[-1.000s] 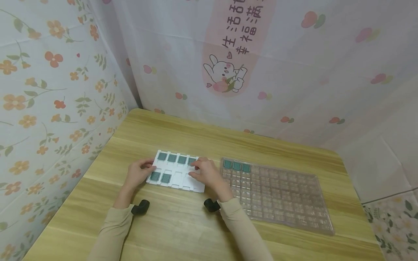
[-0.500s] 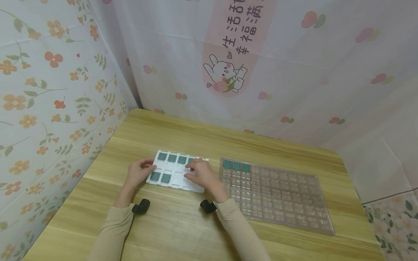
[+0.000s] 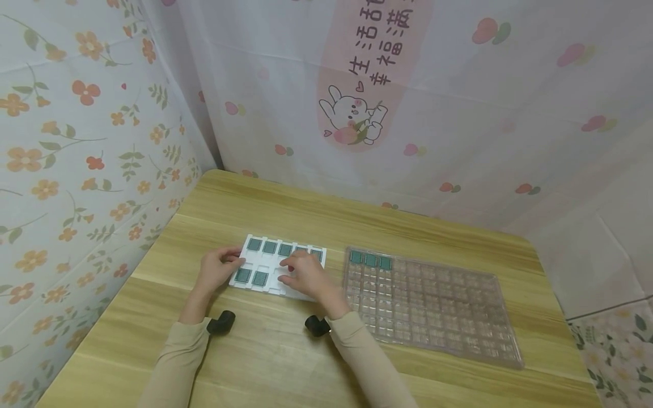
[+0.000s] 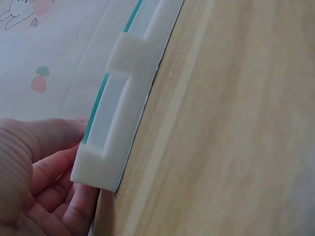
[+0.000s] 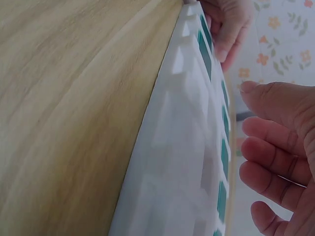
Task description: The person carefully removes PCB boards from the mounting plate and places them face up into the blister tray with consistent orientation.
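Note:
My left hand point(image 3: 216, 271) pinches the left end of a white tray point(image 3: 251, 259) lying on the table; in the left wrist view the thumb presses near the tray's corner point(image 4: 91, 164). Small green square chips point(image 3: 269, 247) line its far row, and two more chips point(image 3: 259, 278) sit at the left of its near row. Over the tray's right half hovers my right hand point(image 3: 306, 275), fingers loosely bent, covering part of the near row. The right wrist view shows nothing between that hand's thumb and fingers point(image 5: 268, 147).
To the right lies a large clear plastic tray point(image 3: 433, 306) with many small pockets. Three green chips point(image 3: 370, 260) fill pockets at its far left corner. Both wrists wear black camera mounts point(image 3: 317, 326). A patterned curtain point(image 3: 408, 170) hangs behind the wooden table.
My right hand has moved left across the white tray, uncovering a chip at the right end of the far row. My left hand has stayed on the tray's left end.

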### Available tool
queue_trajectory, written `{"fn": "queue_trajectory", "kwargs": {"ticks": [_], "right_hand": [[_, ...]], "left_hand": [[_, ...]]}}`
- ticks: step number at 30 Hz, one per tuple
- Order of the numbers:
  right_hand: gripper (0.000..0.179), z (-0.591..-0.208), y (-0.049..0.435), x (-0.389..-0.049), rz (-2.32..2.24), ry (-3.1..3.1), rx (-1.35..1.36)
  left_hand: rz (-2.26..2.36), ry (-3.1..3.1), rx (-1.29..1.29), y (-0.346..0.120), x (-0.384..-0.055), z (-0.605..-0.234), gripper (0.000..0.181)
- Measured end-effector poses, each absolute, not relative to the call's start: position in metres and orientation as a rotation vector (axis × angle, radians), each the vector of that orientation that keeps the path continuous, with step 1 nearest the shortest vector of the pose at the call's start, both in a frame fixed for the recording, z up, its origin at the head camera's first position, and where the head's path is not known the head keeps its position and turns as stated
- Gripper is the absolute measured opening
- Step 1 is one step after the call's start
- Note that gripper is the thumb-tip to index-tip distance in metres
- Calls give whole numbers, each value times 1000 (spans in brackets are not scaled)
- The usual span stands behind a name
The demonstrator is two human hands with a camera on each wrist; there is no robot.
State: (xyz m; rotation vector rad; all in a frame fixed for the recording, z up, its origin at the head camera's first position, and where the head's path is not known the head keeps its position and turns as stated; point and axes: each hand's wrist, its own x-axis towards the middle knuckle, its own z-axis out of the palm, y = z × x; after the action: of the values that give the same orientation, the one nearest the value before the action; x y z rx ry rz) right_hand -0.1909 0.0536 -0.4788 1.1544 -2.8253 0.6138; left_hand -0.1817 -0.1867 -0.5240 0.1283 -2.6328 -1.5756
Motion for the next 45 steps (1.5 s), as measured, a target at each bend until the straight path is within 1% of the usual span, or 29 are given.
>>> {"fn": "queue_trajectory", "kwargs": {"ticks": [14, 24, 31, 45], "right_hand": [[26, -481, 34, -190, 512, -2758, 1196], [29, -485, 24, -186, 443, -2831, 1154], [27, -487, 19, -183, 419, -2801, 1179], [25, -491, 4, -179, 240, -2911, 1010]], "left_hand": [[-1575, -2639, 132, -186, -183, -525, 31], [-1590, -2629, 136, -186, -184, -523, 30], [-1612, -2611, 132, -186, -183, -524, 30], [-1626, -2598, 113, -186, -183, -528, 30]]}}
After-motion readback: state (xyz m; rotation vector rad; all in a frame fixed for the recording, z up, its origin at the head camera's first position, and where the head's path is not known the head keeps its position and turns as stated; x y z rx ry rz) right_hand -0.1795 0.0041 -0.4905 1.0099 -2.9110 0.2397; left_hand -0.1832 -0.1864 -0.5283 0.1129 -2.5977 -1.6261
